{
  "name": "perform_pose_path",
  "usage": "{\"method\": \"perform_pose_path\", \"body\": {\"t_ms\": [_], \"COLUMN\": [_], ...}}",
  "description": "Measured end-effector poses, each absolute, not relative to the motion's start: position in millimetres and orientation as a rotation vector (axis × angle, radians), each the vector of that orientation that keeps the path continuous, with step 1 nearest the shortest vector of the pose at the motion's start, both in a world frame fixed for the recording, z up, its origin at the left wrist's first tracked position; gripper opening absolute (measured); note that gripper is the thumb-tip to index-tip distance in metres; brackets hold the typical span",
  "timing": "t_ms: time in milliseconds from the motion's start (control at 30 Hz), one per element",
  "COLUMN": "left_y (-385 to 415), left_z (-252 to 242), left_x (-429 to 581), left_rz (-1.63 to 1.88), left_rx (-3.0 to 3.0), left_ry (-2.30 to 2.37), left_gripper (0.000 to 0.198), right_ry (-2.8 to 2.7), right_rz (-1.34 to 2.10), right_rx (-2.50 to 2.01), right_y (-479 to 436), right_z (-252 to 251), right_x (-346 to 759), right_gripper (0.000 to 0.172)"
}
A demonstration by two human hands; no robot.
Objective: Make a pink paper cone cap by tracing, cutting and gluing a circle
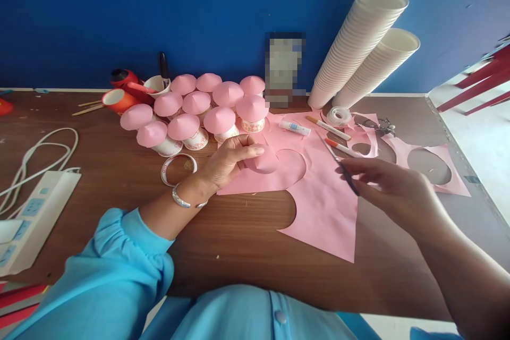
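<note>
My left hand (231, 160) pinches a small pink paper cone (265, 162) by its edge, thumb on top, just above the cut pink paper. My right hand (392, 191) is closed around what look like dark-handled scissors (350, 180), seen edge-on, their thin blade pointing away over the pink sheet (326, 207). Round pieces have been cut from this sheet. Beyond my left hand stand several short printed paper cups (195, 139) topped with pink cones (228, 94). A white glue stick (295, 127) and two markers (329, 128) lie on the paper between my hands.
Two tall stacks of white paper cups (358, 42) lean by the blue wall. A tape roll (338, 116), keys (384, 127) and paper scraps (454, 170) lie right. A cup ring (178, 170), orange cup (118, 101) and power strip (40, 223) are left.
</note>
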State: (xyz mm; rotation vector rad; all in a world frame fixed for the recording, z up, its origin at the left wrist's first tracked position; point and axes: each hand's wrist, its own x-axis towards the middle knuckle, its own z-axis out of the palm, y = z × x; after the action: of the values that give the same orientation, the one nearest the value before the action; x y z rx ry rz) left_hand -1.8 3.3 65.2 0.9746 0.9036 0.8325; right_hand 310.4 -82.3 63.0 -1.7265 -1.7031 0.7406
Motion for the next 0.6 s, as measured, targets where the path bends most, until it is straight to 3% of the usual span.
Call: {"method": "perform_pose_path", "body": {"t_ms": [100,267,600], "left_y": [3.9,7.3,17.2], "left_z": [66.0,71.3,59.7], "left_x": [-1.7,-11.0,-21.1], "left_rz": [0.820,0.807,0.740], "left_rx": [0.999,1.021,1.067], "left_ry": [0.873,0.830,0.802], "left_gripper": [0.033,0.036,0.032], "right_ry": [-1.699,-1.922,-1.965], "right_rz": [1.070,1.219,1.387], "right_rx": [-1.420,-1.148,-0.943], "right_y": [-59.2,-27.8,-19.4], "right_z": [61.1,55.1,36.6], "right_x": [284.7,251.8,241.0], "right_gripper": [0.033,0.054,0.045]}}
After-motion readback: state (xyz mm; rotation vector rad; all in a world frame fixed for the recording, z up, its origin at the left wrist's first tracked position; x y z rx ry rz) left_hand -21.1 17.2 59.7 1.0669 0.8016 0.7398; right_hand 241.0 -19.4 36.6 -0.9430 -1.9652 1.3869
